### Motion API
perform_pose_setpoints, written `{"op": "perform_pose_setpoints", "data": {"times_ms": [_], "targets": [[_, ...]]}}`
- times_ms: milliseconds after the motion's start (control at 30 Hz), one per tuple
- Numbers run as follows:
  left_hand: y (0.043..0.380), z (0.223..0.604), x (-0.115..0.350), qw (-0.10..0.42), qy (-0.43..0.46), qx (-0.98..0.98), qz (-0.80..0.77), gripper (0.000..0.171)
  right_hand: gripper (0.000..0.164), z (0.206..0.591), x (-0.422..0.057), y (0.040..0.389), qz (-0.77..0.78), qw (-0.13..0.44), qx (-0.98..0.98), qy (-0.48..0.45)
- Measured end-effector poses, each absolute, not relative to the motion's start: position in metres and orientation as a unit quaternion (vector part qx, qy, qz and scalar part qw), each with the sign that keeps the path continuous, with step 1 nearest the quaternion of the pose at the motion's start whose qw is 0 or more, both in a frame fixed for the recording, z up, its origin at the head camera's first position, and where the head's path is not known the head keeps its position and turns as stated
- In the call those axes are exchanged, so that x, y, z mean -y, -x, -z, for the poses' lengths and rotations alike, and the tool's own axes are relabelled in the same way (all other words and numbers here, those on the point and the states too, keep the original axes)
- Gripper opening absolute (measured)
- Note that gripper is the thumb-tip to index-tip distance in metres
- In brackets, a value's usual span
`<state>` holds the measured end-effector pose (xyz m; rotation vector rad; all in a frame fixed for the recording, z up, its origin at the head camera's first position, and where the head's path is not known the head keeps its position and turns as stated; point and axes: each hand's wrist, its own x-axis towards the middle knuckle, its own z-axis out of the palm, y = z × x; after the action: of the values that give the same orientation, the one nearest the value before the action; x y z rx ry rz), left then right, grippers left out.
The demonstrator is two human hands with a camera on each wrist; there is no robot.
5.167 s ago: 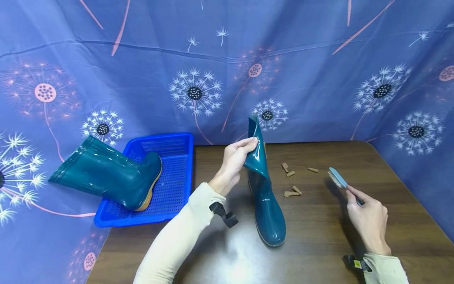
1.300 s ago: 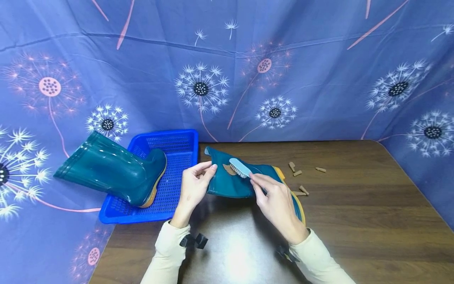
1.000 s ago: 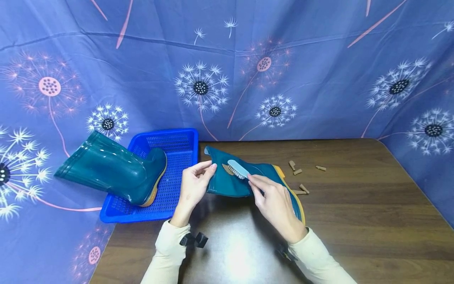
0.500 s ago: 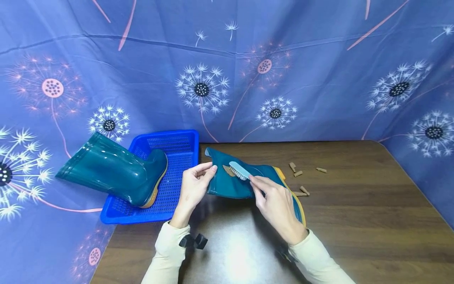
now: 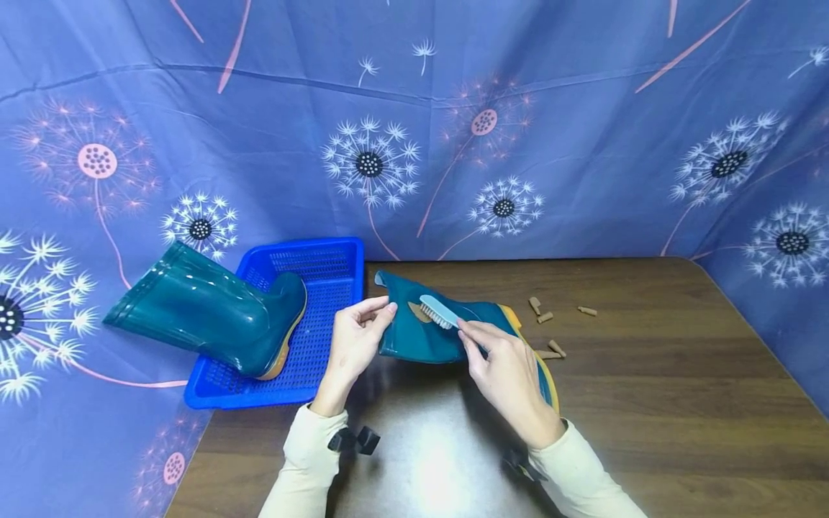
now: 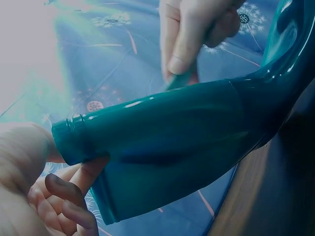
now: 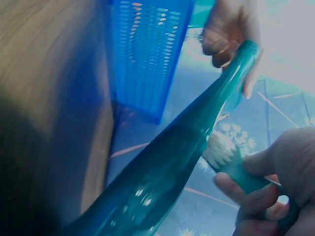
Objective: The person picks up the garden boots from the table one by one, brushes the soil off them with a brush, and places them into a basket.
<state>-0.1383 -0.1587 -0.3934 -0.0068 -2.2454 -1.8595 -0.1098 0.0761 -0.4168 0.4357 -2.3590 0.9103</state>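
Observation:
A glossy dark-green rubber boot [image 5: 414,344] lies tipped over, its shaft pointing left and its yellow-edged sole right. My left hand [image 5: 353,342] pinches the shaft's top edge between thumb and fingers; the left wrist view shows the fingers reaching under the rim. On the shaft is a brown patch [image 5: 416,310]. My right hand [image 5: 508,363] grips a light-blue brush [image 5: 440,311] by its handle, most of which is hidden by the fingers. The brush's pale bristles [image 7: 219,150] are against the shaft, at the patch's right edge.
A blue plastic basket [image 5: 355,288] stands at the left, with a second green boot [image 5: 214,309] leaning over its rim. Several small tan pieces [image 5: 545,316] lie on the wooden table [image 5: 680,374] right of the boot. A blue dandelion-print cloth [image 5: 583,180] hangs behind.
About five seconds ago the boot stood upright and the brush was off to the right. The boot has since been laid leftward and the brush brought onto it; lately the brush shifts slightly.

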Motion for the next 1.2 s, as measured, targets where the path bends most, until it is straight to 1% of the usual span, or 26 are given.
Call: {"op": "perform_pose_setpoints", "data": {"times_ms": [167, 300, 400, 500, 600, 733, 833, 933, 1033, 1200], "targets": [[0.1375, 0.3934, 0.1592, 0.116, 0.007, 0.769, 0.629, 0.029, 0.026, 0.415, -0.0747, 0.1079, -0.368, 0.281, 0.862, -0.205], [0.137, 0.3936, 0.1596, 0.116, 0.008, 0.774, 0.623, 0.029, 0.026, 0.4167, -0.0752, 0.1069, -0.34, 0.273, 0.88, -0.189], [0.1371, 0.3938, 0.1601, 0.117, 0.005, 0.773, 0.623, 0.028, 0.026, 0.4165, -0.0752, 0.1069, -0.337, 0.283, 0.881, -0.173], [0.137, 0.3931, 0.1607, 0.119, 0.005, 0.771, 0.625, 0.028, 0.027, 0.4155, -0.0723, 0.1073, -0.357, 0.306, 0.86, -0.197], [0.1373, 0.3931, 0.161, 0.12, 0.008, 0.772, 0.624, 0.028, 0.029, 0.4162, -0.0708, 0.1069, -0.355, 0.301, 0.858, -0.216], [0.1379, 0.3941, 0.1613, 0.121, 0.012, 0.777, 0.617, 0.028, 0.026, 0.4174, -0.0743, 0.1043, -0.32, 0.27, 0.89, -0.179], [0.1378, 0.3934, 0.1613, 0.119, 0.013, 0.776, 0.619, 0.028, 0.024, 0.4164, -0.0753, 0.1041, -0.317, 0.288, 0.889, -0.164], [0.1374, 0.3922, 0.1612, 0.118, 0.013, 0.773, 0.623, 0.029, 0.026, 0.4158, -0.0733, 0.105, -0.344, 0.312, 0.863, -0.2], [0.1374, 0.3927, 0.1611, 0.119, 0.014, 0.777, 0.619, 0.03, 0.028, 0.4163, -0.072, 0.1048, -0.349, 0.311, 0.853, -0.232], [0.1371, 0.3938, 0.1609, 0.12, 0.011, 0.78, 0.614, 0.029, 0.026, 0.417, -0.0738, 0.1042, -0.317, 0.301, 0.879, -0.19]]}}
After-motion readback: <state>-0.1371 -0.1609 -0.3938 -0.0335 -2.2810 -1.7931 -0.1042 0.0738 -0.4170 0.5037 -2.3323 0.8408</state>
